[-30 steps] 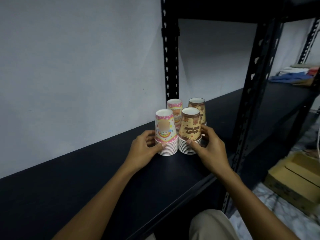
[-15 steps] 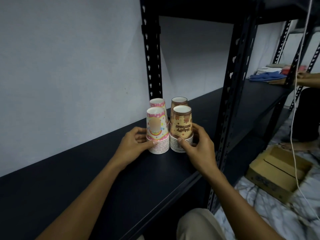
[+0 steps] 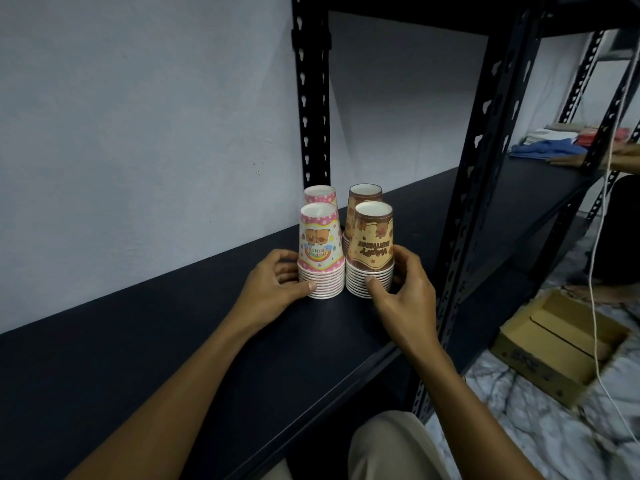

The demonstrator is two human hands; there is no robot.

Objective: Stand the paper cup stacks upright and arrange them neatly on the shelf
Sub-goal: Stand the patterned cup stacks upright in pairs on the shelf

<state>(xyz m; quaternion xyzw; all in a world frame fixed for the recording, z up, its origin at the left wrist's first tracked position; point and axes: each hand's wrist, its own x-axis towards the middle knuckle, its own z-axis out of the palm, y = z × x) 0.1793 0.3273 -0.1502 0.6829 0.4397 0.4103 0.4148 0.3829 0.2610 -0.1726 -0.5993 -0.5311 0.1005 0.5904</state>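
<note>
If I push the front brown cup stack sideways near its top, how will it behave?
The front brown cup stack probably tips rather than slides: it is tall and narrows upward. It looks light, being paper. Pushed low at the rims, where the right hand grips, it should slide on the shelf.

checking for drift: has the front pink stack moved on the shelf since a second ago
No. The front pink stack still stands just before the back pink stack by the upright post, left hand gripping its base.

4 paper cup stacks stood mouth-down on the dark shelf (image 3: pixel 173 358), 2 by 2, front pink stack (image 3: pixel 320 251) just beside front brown stack (image 3: pixel 371 249), rear pink stack (image 3: pixel 320 195) and rear brown stack (image 3: pixel 364 195) partly hidden behind.
</note>
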